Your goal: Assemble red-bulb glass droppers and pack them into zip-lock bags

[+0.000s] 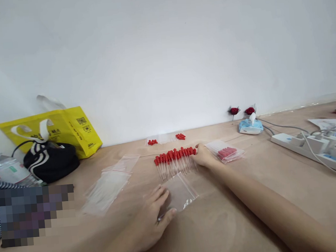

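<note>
A row of thin glass droppers with red rubber caps (175, 159) lies on the wooden table (249, 197). My right hand (204, 156) rests at the right end of that row, fingers touching the red caps. My left hand (152, 220) lies flat on the table, its fingertips on the edge of an empty clear zip bag (180, 192) just in front of the droppers. To the right of my right hand lies a filled clear bag with red caps (226, 151).
A stack of empty clear bags (108, 185) lies at the left. Loose red caps (180, 136) sit near the wall. A yellow bag (69, 130), a black bag (51, 160), a tissue pack (251, 125) and a white power strip (318, 149) with cables edge the table.
</note>
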Tool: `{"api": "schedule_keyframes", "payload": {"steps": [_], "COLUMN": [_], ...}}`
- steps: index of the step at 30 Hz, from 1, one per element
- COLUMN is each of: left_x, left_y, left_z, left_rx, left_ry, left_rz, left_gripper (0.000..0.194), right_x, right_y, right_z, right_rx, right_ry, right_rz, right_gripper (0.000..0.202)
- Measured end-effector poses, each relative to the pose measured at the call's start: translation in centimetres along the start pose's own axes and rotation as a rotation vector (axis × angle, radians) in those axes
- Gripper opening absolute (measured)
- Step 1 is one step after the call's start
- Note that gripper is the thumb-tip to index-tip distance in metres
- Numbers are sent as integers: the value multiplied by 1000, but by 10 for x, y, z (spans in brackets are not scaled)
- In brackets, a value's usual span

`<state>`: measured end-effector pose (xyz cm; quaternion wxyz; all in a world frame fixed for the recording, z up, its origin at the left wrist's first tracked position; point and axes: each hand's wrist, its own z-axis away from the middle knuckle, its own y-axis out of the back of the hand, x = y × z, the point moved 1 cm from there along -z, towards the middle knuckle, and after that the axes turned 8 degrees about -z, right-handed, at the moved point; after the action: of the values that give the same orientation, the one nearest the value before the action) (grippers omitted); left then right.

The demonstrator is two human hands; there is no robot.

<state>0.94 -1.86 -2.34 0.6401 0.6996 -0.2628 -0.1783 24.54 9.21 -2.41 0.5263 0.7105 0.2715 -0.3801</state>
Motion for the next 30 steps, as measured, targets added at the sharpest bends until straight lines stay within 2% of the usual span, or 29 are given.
{"api": "schedule_keyframes", "payload": {"steps": [4, 8, 10, 13, 16, 19, 24, 30], "left_x": [-1, 11, 17, 19, 13, 6, 5, 14], "left_y": [14, 13, 12, 14, 14, 9, 1, 4], "left_z": [-9, -17, -18, -18, -17, -13, -11, -22], "left_rx": [8, -147, -185, -162, -78, -32, -104, -70], "left_ry": [-60, -156, -184, -227, -209, -131, -70, -108], "left_rz": [61, 108, 119, 152, 177, 178, 184, 246], "left_gripper": [53, 53, 50, 50, 55, 47, 48, 55], "right_x": [-4, -4, -1, 10, 21, 26, 21, 25], "right_y": [0, 5, 10, 19, 24, 25, 18, 15], "right_z": [2, -1, 2, 17, 40, 59, 70, 72], "right_rx": [-18, -28, -45, -125, -234, -221, -141, -210], "right_ry": [-9, -8, 11, 71, 95, 69, -57, -130], "right_rz": [-17, -76, -117, -282, -521, -710, -950, -1050], "right_gripper": [35, 43, 48, 59, 71, 75, 70, 44]}}
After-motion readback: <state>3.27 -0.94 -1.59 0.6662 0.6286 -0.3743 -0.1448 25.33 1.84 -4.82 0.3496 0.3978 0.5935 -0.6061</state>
